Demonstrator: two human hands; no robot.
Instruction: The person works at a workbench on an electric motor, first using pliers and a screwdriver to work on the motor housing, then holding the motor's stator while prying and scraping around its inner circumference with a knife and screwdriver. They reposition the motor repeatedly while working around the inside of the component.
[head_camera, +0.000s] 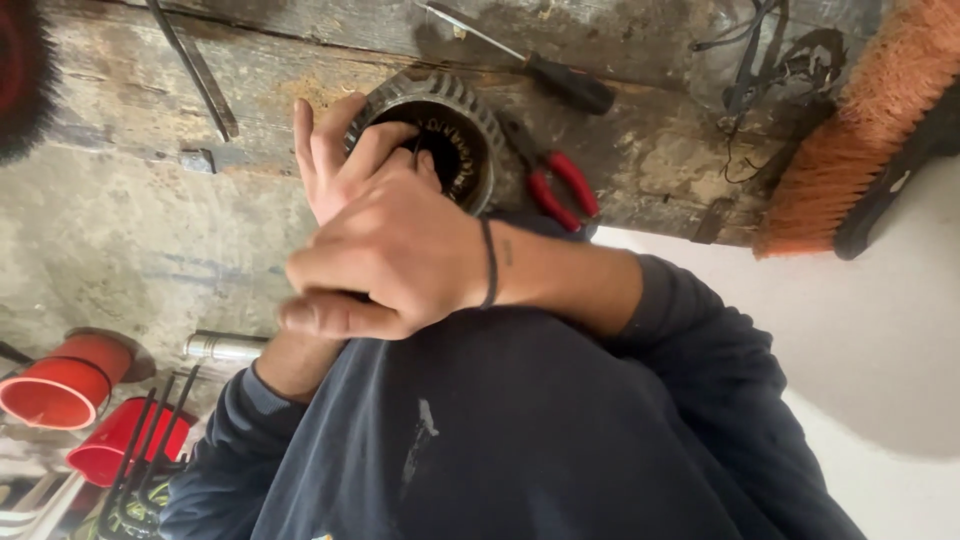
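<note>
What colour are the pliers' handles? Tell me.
Red, on the pliers beside the round metal housing; head view.

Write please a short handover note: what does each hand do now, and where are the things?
Left hand: open, fingers on the rim of the round metal housing on the wooden bench.
Right hand: curled shut in front of it; what it holds is hidden.
Coil windings sit inside the housing.
Red pliers and screwdriver lie beside it, untouched.
</note>
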